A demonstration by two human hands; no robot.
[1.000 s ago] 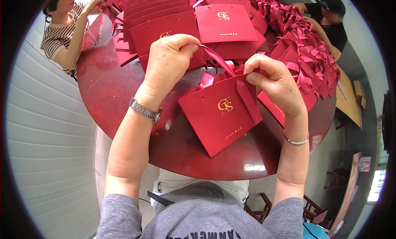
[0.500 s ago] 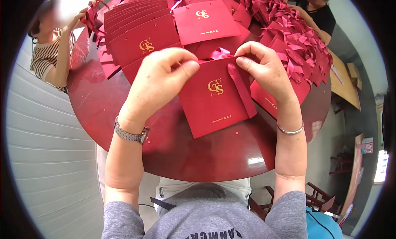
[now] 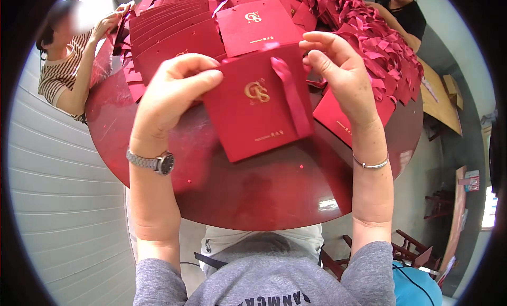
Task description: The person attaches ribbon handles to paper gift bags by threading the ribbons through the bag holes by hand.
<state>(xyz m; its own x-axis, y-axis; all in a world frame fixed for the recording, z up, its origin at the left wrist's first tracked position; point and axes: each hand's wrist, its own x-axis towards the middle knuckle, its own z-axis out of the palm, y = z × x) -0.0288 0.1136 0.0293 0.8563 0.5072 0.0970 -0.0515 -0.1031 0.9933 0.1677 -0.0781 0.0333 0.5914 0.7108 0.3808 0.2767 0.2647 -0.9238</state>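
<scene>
A red paper gift bag [image 3: 251, 113] with gold lettering hangs tilted over the table's near part. My left hand [image 3: 177, 92] pinches its upper left corner between thumb and fingers. Beside the bag's upper right corner, my right hand [image 3: 340, 71] has its thumb and fingers apart and looks empty. A dark pink ribbon [image 3: 289, 97] trails down the bag's front from its top edge. Behind it lies another red bag [image 3: 261, 29], next to a fanned stack of red bags [image 3: 177, 39]. One more red bag [image 3: 332, 116] rests flat under my right wrist.
A large heap of ribboned bags [image 3: 383, 58] covers the right side of the round, glossy red-brown table [image 3: 253, 195]. One person [image 3: 66, 73] handles bags at the far left; another [image 3: 404, 15] sits at the far right. Wooden chairs [image 3: 417, 253] stand at the lower right.
The bag has moved left and slightly up with my left hand. My right hand has opened and drawn away from the bag's top edge.
</scene>
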